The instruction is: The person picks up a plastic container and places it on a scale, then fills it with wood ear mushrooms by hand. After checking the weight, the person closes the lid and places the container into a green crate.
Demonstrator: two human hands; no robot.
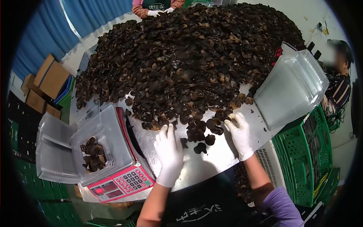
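At the near edge of the heap, between and beyond my two hands:

Item, dark pieces [196, 130], wood-ear fungus by the look: ruffled, cupped, brown to near black, some with a wet-looking shine. I judge them light, soft and rubbery, a little slippery, liable to tear at thin frills; best taken by the thicker middle or a folded edge.

Item, my left hand [169, 149], thin white glove: fingers long and close together, tips at the heap's fringe. Whether they pinch anything, I cannot tell.

Item, my right hand [241, 135], gloved likewise: fingers bent, thumb and forefinger drawn together against a dark piece; how firmly, I cannot tell.

Item, one rounded loose piece [210, 140], left of my right hand, flat on the bench [149, 140], which is smooth, bright metal.

Item, the heap [181, 64], ahead of both hands: broad, high, crumpled all over.

Item, left of my left hand, a scale [119, 185], red-edged with a keypad; on it a clear plastic tub [109, 160], thin-walled, holding a few pieces.

Item, beyond my right hand, nested clear containers [291, 89], ribbed at the rim; nearer, a green crate [298, 151] of perforated plastic.
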